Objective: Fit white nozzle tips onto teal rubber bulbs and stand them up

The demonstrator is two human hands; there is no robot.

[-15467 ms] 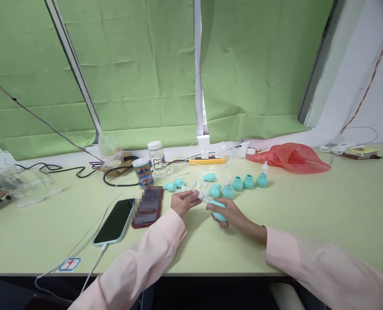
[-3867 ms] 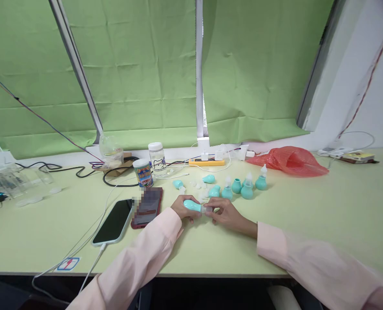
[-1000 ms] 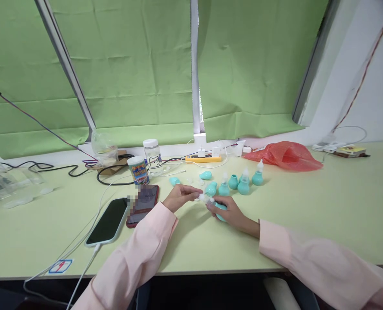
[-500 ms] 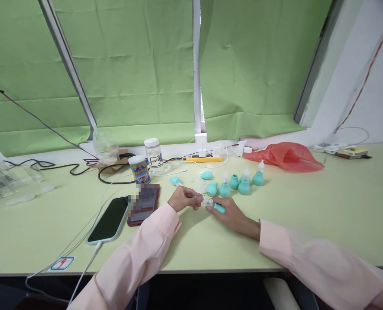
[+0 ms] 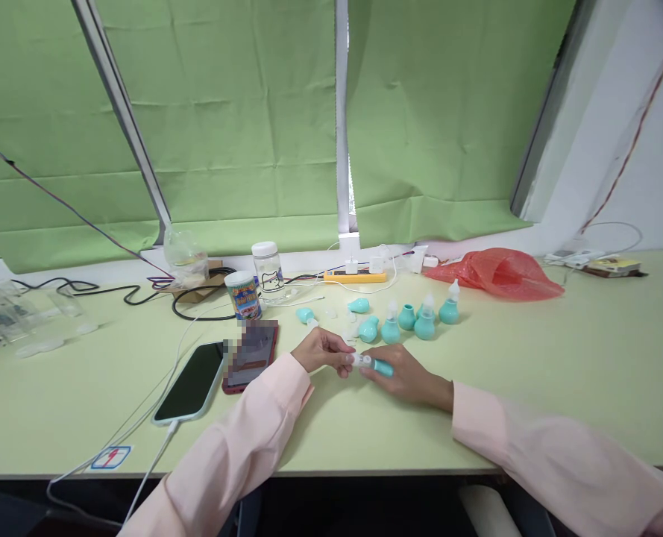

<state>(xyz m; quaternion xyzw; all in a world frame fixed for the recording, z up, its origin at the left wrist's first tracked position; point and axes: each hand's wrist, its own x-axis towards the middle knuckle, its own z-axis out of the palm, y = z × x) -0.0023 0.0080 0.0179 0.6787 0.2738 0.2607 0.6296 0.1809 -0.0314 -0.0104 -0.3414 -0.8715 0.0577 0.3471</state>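
My right hand (image 5: 403, 375) is wrapped round a teal rubber bulb (image 5: 383, 367) lying sideways just above the table. My left hand (image 5: 323, 350) pinches the clear plastic tip (image 5: 360, 360) at the bulb's mouth. Both hands meet near the middle of the pale green table (image 5: 532, 358). Behind them stand three teal bulbs with white tips (image 5: 423, 322), and more bulbs (image 5: 359, 305) and loose clear tips (image 5: 331, 314) lie scattered to their left.
A phone on a cable (image 5: 191, 382) and a red-cased phone (image 5: 251, 354) lie left of my hands. Behind are a printed can (image 5: 242, 295), a clear jar (image 5: 268, 266), a yellow power strip (image 5: 354, 277) and a red plastic bag (image 5: 496, 273). Clear containers (image 5: 23, 319) stand far left.
My hands have sunk slightly toward the table and closer together. The left fingers stay on the clear tip at the bulb's mouth, and the bulb lies flatter in my right hand.
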